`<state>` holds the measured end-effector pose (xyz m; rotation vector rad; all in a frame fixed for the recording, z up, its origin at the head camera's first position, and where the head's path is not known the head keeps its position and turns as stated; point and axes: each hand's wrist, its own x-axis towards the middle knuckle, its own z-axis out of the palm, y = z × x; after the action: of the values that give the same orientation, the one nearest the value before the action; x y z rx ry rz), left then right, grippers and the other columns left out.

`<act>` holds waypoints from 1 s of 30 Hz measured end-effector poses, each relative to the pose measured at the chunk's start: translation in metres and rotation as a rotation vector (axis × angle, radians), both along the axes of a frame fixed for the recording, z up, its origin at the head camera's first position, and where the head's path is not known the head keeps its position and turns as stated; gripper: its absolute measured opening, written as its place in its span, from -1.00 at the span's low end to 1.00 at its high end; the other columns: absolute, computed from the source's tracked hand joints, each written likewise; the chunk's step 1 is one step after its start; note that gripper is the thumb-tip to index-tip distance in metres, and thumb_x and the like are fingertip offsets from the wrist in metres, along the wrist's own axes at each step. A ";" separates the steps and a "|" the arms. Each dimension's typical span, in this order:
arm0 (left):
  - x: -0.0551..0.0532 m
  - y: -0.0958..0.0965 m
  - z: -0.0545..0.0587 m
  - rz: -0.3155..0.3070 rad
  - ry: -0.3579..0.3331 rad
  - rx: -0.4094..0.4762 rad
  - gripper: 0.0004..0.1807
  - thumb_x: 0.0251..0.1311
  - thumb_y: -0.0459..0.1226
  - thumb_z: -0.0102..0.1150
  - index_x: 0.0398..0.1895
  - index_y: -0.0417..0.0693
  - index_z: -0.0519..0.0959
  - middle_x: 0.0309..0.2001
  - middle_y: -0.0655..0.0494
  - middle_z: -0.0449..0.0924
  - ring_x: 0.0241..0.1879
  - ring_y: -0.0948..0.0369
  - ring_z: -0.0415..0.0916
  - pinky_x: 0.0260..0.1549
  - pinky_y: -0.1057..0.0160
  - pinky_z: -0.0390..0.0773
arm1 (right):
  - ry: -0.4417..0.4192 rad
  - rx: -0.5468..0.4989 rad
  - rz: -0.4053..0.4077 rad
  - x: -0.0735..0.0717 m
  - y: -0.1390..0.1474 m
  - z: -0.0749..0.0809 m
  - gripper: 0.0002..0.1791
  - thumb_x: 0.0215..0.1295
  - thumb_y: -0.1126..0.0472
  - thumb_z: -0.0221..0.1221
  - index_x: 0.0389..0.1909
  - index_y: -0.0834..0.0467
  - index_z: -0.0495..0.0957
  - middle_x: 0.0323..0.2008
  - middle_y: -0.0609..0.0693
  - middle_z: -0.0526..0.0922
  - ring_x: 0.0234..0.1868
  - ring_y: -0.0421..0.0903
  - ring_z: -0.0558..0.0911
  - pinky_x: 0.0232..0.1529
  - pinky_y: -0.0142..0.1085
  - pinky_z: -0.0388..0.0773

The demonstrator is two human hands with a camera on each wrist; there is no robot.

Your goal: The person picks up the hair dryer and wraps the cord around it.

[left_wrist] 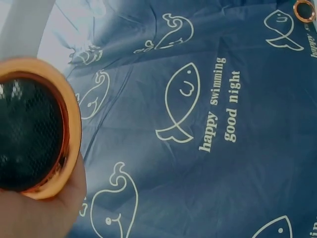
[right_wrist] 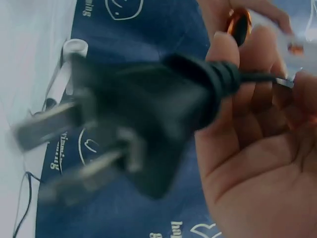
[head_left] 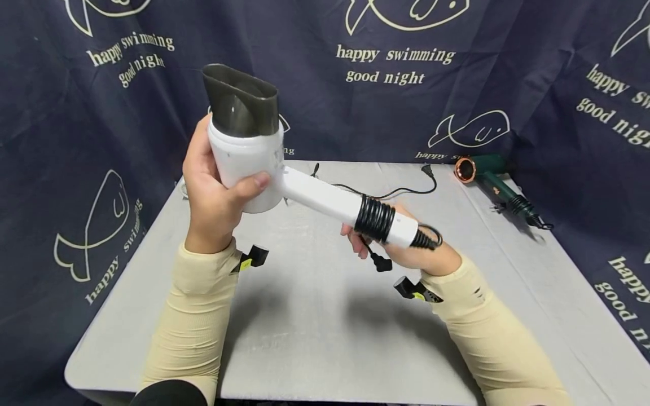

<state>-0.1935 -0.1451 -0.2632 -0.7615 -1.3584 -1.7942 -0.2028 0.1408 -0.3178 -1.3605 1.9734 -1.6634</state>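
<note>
A white hair dryer (head_left: 246, 163) with a dark smoky nozzle (head_left: 241, 101) is held up above the table, nozzle upward. My left hand (head_left: 213, 192) grips its barrel, thumb across the front. In the left wrist view, the dryer's copper-rimmed mesh back (left_wrist: 32, 129) shows beside that hand. A black cord (head_left: 376, 219) is wound around the lower handle. Behind the handle end, my right hand (head_left: 406, 248) pinches the loose length of cord near the two-pin plug (head_left: 382, 262). That plug (right_wrist: 143, 114) fills the right wrist view, blurred, with the cord running to the curled fingers.
A dark green hair dryer (head_left: 495, 186) with a copper ring lies at the table's right back. Another plug (head_left: 427, 169) and its cord lie along the back edge. The right wrist view shows a second white dryer (right_wrist: 62, 79). Printed blue curtains surround the table.
</note>
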 end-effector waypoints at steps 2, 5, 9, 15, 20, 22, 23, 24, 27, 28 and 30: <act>0.001 0.002 0.002 0.036 -0.006 0.027 -0.15 -0.28 -0.17 0.63 0.20 -0.28 0.56 -0.04 -0.16 0.66 -0.13 -0.09 0.61 -0.12 0.09 0.62 | 0.064 0.053 -0.049 0.003 -0.004 -0.002 -0.78 0.64 0.27 -0.08 -0.09 0.17 0.56 -0.50 -0.02 0.60 -0.50 -0.10 0.59 -0.39 -0.27 0.55; 0.002 0.002 0.004 0.098 -0.012 0.067 -0.20 -0.26 -0.22 0.57 0.20 -0.26 0.56 -0.05 -0.16 0.66 -0.11 -0.09 0.61 -0.10 0.10 0.60 | 0.173 0.106 -0.108 0.005 -0.009 -0.003 -0.78 0.62 0.34 -0.09 -0.16 0.12 0.53 -0.52 -0.03 0.57 -0.53 -0.14 0.57 -0.41 -0.30 0.56; 0.003 0.003 0.006 0.156 -0.010 0.104 -0.21 -0.25 -0.25 0.52 0.21 -0.27 0.55 -0.04 -0.18 0.65 -0.10 -0.12 0.61 -0.08 0.09 0.59 | 0.294 0.200 -0.201 0.010 -0.012 0.001 -0.80 0.62 0.26 -0.04 -0.22 0.04 0.53 -0.56 -0.10 0.58 -0.59 -0.27 0.58 -0.44 -0.37 0.56; 0.003 0.003 0.010 0.233 -0.015 0.126 -0.24 -0.21 -0.29 0.51 0.21 -0.26 0.54 -0.03 -0.16 0.64 -0.10 -0.12 0.60 -0.06 0.09 0.59 | 0.393 0.291 -0.280 0.018 -0.012 0.004 -0.91 0.58 0.13 0.07 -0.17 -0.04 0.53 -0.57 -0.26 0.50 -0.62 -0.34 0.49 -0.58 -0.41 0.46; 0.000 -0.001 0.008 0.285 -0.047 0.105 -0.24 -0.20 -0.32 0.50 0.23 -0.22 0.53 0.00 -0.10 0.63 -0.06 -0.09 0.59 -0.04 0.11 0.58 | 0.507 0.326 -0.315 0.025 -0.010 0.008 -0.93 0.57 0.08 0.07 -0.14 -0.06 0.51 -0.57 -0.32 0.40 -0.60 -0.37 0.38 -0.52 -0.45 0.39; -0.001 -0.002 0.006 0.297 -0.068 0.087 -0.24 -0.19 -0.33 0.51 0.24 -0.20 0.54 0.00 -0.08 0.64 -0.06 -0.07 0.59 -0.06 0.13 0.57 | 0.549 0.351 -0.340 0.028 -0.009 0.011 -0.93 0.57 0.06 0.08 -0.13 -0.07 0.50 -0.56 -0.33 0.39 -0.59 -0.38 0.37 -0.52 -0.45 0.39; -0.002 -0.003 0.006 0.303 -0.078 0.076 -0.24 -0.19 -0.34 0.51 0.24 -0.18 0.54 -0.01 -0.06 0.64 -0.06 -0.06 0.59 -0.07 0.14 0.57 | 0.567 0.360 -0.352 0.029 -0.008 0.012 -0.93 0.57 0.05 0.08 -0.13 -0.07 0.50 -0.56 -0.34 0.40 -0.59 -0.39 0.37 -0.51 -0.45 0.39; -0.003 -0.003 0.005 0.308 -0.087 0.063 -0.24 -0.19 -0.34 0.52 0.24 -0.17 0.54 -0.01 -0.05 0.64 -0.06 -0.05 0.58 -0.08 0.14 0.57 | 0.580 0.366 -0.362 0.030 -0.007 0.014 -0.93 0.56 0.05 0.08 -0.14 -0.08 0.51 -0.55 -0.34 0.40 -0.59 -0.40 0.38 -0.51 -0.45 0.39; -0.004 -0.003 0.002 0.329 -0.104 0.006 -0.23 -0.17 -0.36 0.53 0.27 -0.16 0.53 -0.01 0.03 0.65 -0.07 -0.02 0.58 -0.12 0.16 0.57 | 0.607 0.362 -0.388 0.031 -0.004 0.018 -0.92 0.56 0.06 0.09 -0.17 -0.09 0.52 -0.54 -0.34 0.40 -0.58 -0.40 0.37 -0.51 -0.47 0.37; -0.004 -0.004 0.001 0.332 -0.104 -0.015 -0.23 -0.16 -0.37 0.53 0.28 -0.16 0.53 -0.01 0.06 0.65 -0.07 -0.01 0.58 -0.12 0.16 0.57 | 0.614 0.354 -0.394 0.031 -0.002 0.020 -0.92 0.56 0.07 0.09 -0.18 -0.09 0.53 -0.53 -0.34 0.41 -0.57 -0.40 0.38 -0.51 -0.48 0.36; -0.005 -0.004 0.000 0.333 -0.107 -0.053 -0.22 -0.14 -0.38 0.53 0.30 -0.15 0.52 -0.01 0.11 0.65 -0.08 0.01 0.59 -0.14 0.17 0.56 | 0.627 0.327 -0.405 0.031 0.000 0.022 -0.92 0.54 0.10 0.11 -0.21 -0.09 0.54 -0.52 -0.34 0.41 -0.55 -0.39 0.38 -0.49 -0.50 0.34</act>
<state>-0.1984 -0.1487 -0.2636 -0.4389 -1.5096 -1.5581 -0.1718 0.1413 -0.2957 -1.5487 2.8780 -1.0166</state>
